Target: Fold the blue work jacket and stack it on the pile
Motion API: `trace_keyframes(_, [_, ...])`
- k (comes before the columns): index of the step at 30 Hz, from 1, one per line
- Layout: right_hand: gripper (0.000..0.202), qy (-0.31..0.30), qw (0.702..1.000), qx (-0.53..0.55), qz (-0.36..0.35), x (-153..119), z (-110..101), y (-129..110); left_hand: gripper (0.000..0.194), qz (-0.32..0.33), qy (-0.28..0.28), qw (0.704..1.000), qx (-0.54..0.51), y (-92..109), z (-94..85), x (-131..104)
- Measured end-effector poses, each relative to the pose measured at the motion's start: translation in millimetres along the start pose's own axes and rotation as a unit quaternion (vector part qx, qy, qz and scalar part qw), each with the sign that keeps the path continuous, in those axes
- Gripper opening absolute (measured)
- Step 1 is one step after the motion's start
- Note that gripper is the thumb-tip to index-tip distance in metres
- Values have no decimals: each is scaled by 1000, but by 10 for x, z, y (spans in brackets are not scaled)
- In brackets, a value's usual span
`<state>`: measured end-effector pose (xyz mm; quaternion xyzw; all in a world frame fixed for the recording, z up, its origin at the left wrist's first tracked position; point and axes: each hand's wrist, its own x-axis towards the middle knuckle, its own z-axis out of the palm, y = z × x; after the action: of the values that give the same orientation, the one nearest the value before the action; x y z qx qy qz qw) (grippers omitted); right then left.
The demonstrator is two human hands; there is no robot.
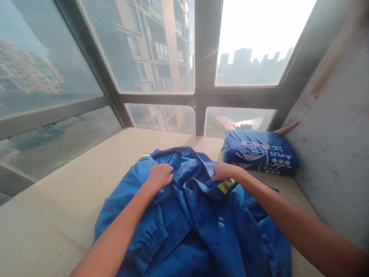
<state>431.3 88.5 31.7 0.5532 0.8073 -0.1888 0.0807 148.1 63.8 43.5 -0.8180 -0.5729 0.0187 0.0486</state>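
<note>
Forearms enter from the lower left and lower right of the frame and meet over a blue jacket (198, 227) spread across the lower centre. Jacket lies crumpled, collar end toward the window (161, 46), on a beige ledge (57, 200) that fills the lower left and runs back to the glass. An elastic cuff of the jacket shows at lower centre-left, beside the left forearm.

Left hand (159, 176), centre of frame, rests on the jacket front near the collar with fingers curled down into the cloth; whether it pinches a fold cannot be told. Right hand (223, 172), just right of centre, is clamped on the jacket's front edge, fingers closed over the fabric next to a yellow-green reflective strip (225, 186). Hands are apart, with the collar between them.

Folded blue garment (259, 154) with white print sits in the right centre, on the ledge, in the corner against a grey wall (334, 134). It lies near the right hand but not touching it. Window frame crosses the upper half; buildings show beyond the glass.
</note>
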Motion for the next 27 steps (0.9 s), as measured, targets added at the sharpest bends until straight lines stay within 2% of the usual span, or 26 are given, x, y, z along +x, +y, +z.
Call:
trace_keyframes(3, [37, -55, 998, 36, -23, 20, 40, 196, 38, -120, 140, 982, 41, -402, 94, -182])
trace_keyframes(4, [40, -41, 998, 47, -20, 53, 13, 253, 46, -173, 171, 969, 40, -570, 125, -195])
trace_keyframes(5, [41, -10, 998, 56, -7, 98, -16, 304, 57, -226, 177, 957, 29, -737, 169, -190])
trace_keyframes(7, [33, 68, 995, 63, 33, 208, -35, 380, 78, -319, 133, 938, -22, -1025, 304, -155])
trace_keyframes(9, [29, 105, 991, 62, 59, 315, 34, 411, 87, -366, 64, 923, -96, -1201, 495, -118])
trace_keyframes(11, [38, 92, 992, 62, 59, 392, 176, 391, 75, -371, 23, 917, -147, -1252, 696, -98])
trace_keyframes(12, [38, 86, 993, 62, 57, 416, 256, 366, 64, -366, 22, 917, -158, -1243, 781, -96])
trace_keyframes(15, [27, 111, 991, 55, 54, 414, 411, 260, 45, -352, 73, 920, -154, -1178, 896, -124])
trace_keyframes(17, [26, 181, 980, 52, 63, 350, 367, 192, 45, -318, 152, 920, -173, -1162, 833, -189])
trace_keyframes(19, [27, 294, 951, 60, 72, 237, 186, 137, 44, -258, 253, 904, -227, -1160, 664, -312])
trace_keyframes(21, [29, 419, 901, 82, 75, 100, -95, 90, 40, -208, 342, 871, -286, -1127, 417, -494])
trace_keyframes(23, [31, 521, 844, 109, 66, -10, -421, 42, 32, -198, 406, 838, -305, -1037, 139, -694])
trace_keyframes(25, [34, 590, 794, 133, 58, -19, -742, -9, 27, -184, 477, 807, -297, -908, -111, -835])
trace_keyframes(27, [35, 615, 772, 149, 51, 116, -1023, -59, 25, -143, 530, 785, -287, -784, -284, -848])
